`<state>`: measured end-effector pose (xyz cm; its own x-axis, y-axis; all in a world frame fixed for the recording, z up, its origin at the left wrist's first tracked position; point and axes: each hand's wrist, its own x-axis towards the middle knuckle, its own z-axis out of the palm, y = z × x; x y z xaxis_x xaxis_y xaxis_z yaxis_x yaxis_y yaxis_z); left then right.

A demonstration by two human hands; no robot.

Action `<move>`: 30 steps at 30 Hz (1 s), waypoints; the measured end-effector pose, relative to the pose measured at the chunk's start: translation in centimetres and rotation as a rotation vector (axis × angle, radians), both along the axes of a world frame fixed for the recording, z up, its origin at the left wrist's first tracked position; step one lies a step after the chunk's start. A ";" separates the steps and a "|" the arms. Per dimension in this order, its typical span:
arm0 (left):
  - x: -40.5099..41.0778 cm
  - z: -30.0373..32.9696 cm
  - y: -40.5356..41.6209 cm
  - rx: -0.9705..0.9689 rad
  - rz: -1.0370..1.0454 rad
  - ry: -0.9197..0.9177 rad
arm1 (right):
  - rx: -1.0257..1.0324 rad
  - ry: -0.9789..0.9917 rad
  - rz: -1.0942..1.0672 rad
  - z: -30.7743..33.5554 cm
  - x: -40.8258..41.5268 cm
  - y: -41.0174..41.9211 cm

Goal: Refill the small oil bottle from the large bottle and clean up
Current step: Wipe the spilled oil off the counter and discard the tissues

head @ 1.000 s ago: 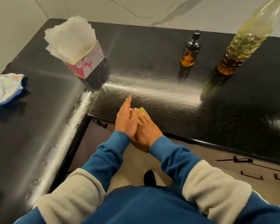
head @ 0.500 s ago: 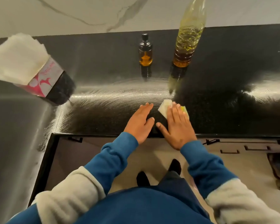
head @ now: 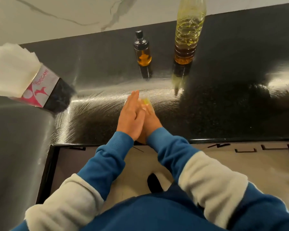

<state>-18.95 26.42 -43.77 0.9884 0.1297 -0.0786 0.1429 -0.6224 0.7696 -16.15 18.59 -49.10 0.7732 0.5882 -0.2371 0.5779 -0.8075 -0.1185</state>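
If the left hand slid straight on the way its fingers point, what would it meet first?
Probably the small oil bottle: the left hand points up the bare countertop roughly toward it, though it may pass just left; depth is unclear.

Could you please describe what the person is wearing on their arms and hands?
Both arms wear long knit sleeves: the left sleeve and right sleeve are deep blue from ribbed cuff to forearm, with a wide cream band nearer the elbow. The left hand and right hand are bare, with no gloves.
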 end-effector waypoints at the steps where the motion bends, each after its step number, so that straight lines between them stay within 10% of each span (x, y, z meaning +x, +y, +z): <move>1: 0.2 -0.3 0.3 -0.013 0.017 0.016 | 0.033 0.005 0.050 0.0 -1.1 -0.1; 15: 2.7 -3.1 4.1 0.068 0.000 0.127 | 0.082 0.032 -0.233 -0.5 5.7 -6.6; 22: 2.3 -4.3 8.9 0.433 -0.013 0.140 | 0.063 0.066 -0.252 -0.3 10.9 0.1; 30: -2.7 -3.7 15.3 0.354 0.245 0.186 | 0.010 0.101 -0.069 1.0 11.4 12.4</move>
